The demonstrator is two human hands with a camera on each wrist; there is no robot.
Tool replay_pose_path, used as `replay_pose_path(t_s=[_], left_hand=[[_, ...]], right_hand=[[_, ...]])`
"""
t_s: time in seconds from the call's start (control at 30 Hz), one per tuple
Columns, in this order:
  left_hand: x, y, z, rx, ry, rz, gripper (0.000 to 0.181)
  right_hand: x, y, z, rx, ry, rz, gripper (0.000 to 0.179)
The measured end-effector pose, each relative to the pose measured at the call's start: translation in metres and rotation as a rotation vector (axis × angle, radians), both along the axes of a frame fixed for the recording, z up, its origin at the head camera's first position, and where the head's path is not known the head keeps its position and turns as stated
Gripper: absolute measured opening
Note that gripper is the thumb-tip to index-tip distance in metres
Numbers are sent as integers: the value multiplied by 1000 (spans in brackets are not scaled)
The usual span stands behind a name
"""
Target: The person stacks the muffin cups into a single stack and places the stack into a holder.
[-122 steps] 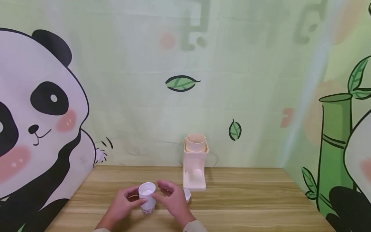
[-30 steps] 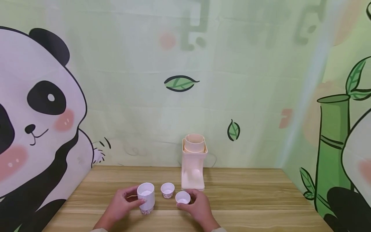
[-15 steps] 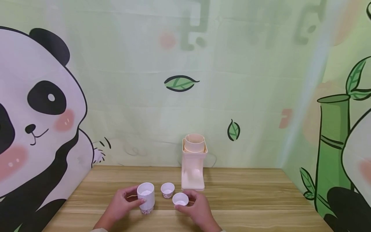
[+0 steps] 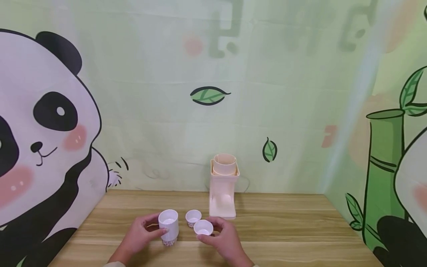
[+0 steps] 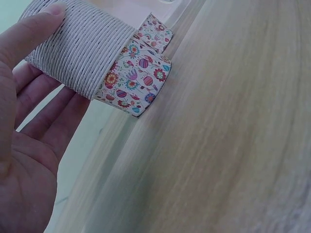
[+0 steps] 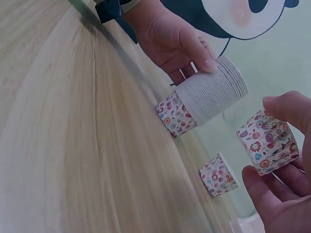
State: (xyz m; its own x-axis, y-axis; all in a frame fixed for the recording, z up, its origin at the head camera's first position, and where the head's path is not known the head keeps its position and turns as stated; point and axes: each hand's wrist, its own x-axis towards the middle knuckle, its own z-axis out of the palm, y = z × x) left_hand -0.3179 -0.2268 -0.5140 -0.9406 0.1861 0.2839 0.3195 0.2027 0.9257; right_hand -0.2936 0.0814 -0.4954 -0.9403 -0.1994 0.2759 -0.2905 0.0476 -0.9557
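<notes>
My left hand [image 4: 145,231] grips a tall stack of nested white paper cups [image 4: 169,226] by its side, thumb in front and fingers behind. The lowest cup's floral print [image 5: 136,80] shows below the closely packed rims, its base right at the tabletop. In the right wrist view, a single floral paper cup [image 6: 267,141] is pinched between the thumb and fingers of my right hand [image 6: 286,194], tilted and above the table. Another small paper cup [image 4: 193,216] stands upright on the table just behind it, to the right of the stack.
A pale pink dispenser-like stand [image 4: 222,196] with a round cylinder [image 4: 225,165] in its top stands behind the cups, near the wall. The wooden table [image 4: 283,226] meets a green wall [image 4: 150,122] printed with pandas and leaves.
My right hand has left the stack's side, taken hold of the right-hand small cup and carried it left, to overlap the standing cup. My left hand stays on the stack.
</notes>
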Motion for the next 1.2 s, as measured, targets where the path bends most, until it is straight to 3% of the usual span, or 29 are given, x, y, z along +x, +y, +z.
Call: replay_pose_path(t_s=[0.67,0.97,1.2], left_hand=[[-2,-1,-1,-18,11,13,56],[-1,0,-1,2,33,-12,54],[-2,-1,-1,1,11,-6,55]], right_hand=[[0,-26,18,-112,5,1,55],[-6,-37,25,-101,37,-21,52],[-10,-45,28,-110,42,-14,52]])
